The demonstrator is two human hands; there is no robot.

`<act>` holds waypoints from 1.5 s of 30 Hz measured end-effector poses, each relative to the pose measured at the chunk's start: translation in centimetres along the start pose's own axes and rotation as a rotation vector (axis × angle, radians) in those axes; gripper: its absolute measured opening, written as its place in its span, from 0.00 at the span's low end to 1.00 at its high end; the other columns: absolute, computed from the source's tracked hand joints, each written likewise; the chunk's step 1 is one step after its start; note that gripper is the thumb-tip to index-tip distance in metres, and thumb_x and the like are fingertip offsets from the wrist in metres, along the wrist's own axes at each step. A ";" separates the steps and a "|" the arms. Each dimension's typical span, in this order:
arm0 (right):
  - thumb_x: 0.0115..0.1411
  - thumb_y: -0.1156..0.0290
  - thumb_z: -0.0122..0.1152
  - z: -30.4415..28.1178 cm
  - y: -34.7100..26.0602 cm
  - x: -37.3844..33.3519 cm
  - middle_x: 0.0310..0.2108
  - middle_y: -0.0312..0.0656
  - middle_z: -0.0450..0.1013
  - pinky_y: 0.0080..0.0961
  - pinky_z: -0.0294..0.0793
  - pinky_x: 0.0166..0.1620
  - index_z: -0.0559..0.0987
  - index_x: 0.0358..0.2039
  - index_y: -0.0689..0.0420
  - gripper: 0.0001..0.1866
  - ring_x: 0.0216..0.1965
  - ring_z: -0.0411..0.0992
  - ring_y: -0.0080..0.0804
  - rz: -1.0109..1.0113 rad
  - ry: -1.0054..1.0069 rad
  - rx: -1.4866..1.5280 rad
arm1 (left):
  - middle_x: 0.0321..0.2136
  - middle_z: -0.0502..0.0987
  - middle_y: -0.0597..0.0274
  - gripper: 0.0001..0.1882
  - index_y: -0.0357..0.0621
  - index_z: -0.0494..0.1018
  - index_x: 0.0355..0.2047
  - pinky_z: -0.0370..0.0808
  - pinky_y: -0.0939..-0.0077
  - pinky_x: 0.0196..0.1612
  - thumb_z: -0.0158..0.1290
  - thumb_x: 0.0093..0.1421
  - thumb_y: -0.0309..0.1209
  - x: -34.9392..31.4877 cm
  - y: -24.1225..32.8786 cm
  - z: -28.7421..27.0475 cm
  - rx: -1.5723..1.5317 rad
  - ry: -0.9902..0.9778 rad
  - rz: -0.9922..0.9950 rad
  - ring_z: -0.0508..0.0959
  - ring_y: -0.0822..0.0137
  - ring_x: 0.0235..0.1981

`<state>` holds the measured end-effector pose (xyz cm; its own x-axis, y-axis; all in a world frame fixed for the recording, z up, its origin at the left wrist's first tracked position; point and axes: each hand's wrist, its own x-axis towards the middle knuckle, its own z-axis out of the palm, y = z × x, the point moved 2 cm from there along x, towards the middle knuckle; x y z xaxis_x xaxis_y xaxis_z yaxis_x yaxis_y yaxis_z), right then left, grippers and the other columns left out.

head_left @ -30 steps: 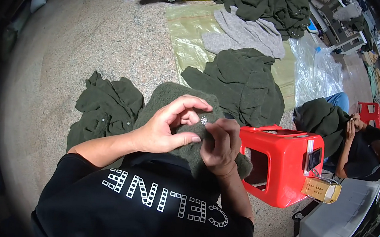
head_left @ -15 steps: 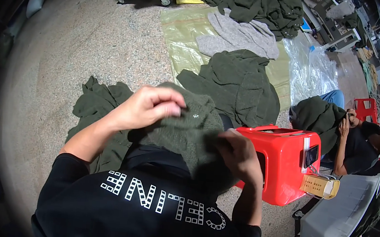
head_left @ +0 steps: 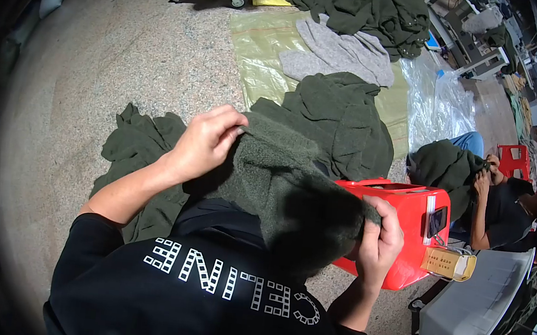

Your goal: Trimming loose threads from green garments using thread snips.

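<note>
A dark green fleecy garment point(head_left: 275, 168) lies over my lap, its upper part stretched between my two hands. My left hand point(head_left: 209, 141) pinches its edge at the upper left, thumb against the fingers. At the right side my right hand point(head_left: 380, 239) grips another part of the edge, close to the red stool. Between the hands the cloth sags, and a dark shadow covers its lower right. More dark green cloth point(head_left: 143, 148) hangs down to the floor beside my left forearm.
A red plastic stool point(head_left: 397, 246) stands at my right, with a phone point(head_left: 437, 221) and a small yellow box point(head_left: 448, 263) on its side. Ahead, a green garment pile point(head_left: 339, 119) and grey cloth point(head_left: 343, 51) lie on a yellowish sheet point(head_left: 254, 55). Another person point(head_left: 505, 215) handles green cloth; a grey bin point(head_left: 477, 300) stands nearby.
Both hands have taken hold of the garment's edge and moved apart, the right one outward to the right. The cloth between them is now spread wider.
</note>
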<state>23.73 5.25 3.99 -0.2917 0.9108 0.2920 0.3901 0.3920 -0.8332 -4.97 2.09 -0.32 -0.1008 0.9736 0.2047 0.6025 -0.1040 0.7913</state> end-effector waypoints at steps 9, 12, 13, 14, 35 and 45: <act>0.50 0.73 0.56 -2.3 -7.2 -1.1 0.24 0.38 0.67 0.15 0.61 0.31 0.73 0.29 0.66 0.09 0.26 0.63 0.22 -0.129 0.200 0.480 | 0.23 0.72 0.64 0.03 0.40 0.70 0.28 0.67 0.84 0.27 0.49 0.52 0.25 -0.3 3.3 -4.2 -0.970 0.038 -0.333 0.70 0.78 0.22; 0.50 0.68 0.58 -5.8 -9.1 -1.5 0.26 0.41 0.67 0.16 0.62 0.32 0.70 0.33 0.66 0.15 0.27 0.64 0.23 -0.203 0.349 0.593 | 0.22 0.72 0.65 0.05 0.37 0.70 0.28 0.65 0.86 0.26 0.51 0.50 0.24 -1.4 10.5 -8.5 -1.157 -0.241 -0.039 0.69 0.77 0.22; 0.51 0.72 0.55 -6.6 -9.0 -1.5 0.28 0.43 0.67 0.17 0.64 0.34 0.69 0.36 0.67 0.14 0.28 0.65 0.23 -0.245 0.253 0.606 | 0.23 0.72 0.66 0.06 0.35 0.71 0.31 0.66 0.89 0.30 0.50 0.50 0.21 -2.5 11.5 -9.7 -1.169 -0.338 0.122 0.70 0.79 0.25; 0.51 0.74 0.53 -6.8 -8.2 -1.2 0.29 0.43 0.68 0.17 0.64 0.35 0.69 0.37 0.67 0.13 0.29 0.66 0.23 -0.160 0.251 0.585 | 0.24 0.73 0.66 0.06 0.34 0.71 0.30 0.65 0.91 0.28 0.52 0.50 0.21 -3.2 12.2 -9.9 -1.198 -0.374 0.084 0.69 0.80 0.23; 0.50 0.82 0.46 3.5 10.4 -0.5 0.32 0.50 0.71 0.30 0.69 0.41 0.69 0.37 0.66 0.12 0.35 0.71 0.41 0.079 0.254 -0.265 | 0.33 0.76 0.60 0.07 0.36 0.71 0.35 0.73 0.75 0.44 0.51 0.55 0.23 -2.6 0.3 2.7 -1.713 -0.392 -0.796 0.76 0.69 0.35; 0.49 0.83 0.45 3.5 10.3 1.4 0.33 0.49 0.70 0.29 0.68 0.42 0.68 0.37 0.66 0.12 0.35 0.70 0.39 0.109 0.336 -0.134 | 0.33 0.76 0.64 0.11 0.40 0.72 0.36 0.70 0.80 0.44 0.56 0.51 0.25 -2.1 -1.4 2.6 -1.210 -0.418 -0.879 0.74 0.73 0.36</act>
<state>24.31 10.15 -5.80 0.0518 0.9308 0.3618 0.5206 0.2840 -0.8052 -3.48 0.69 -3.36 0.2774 0.7782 -0.5634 -0.5224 0.6143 0.5913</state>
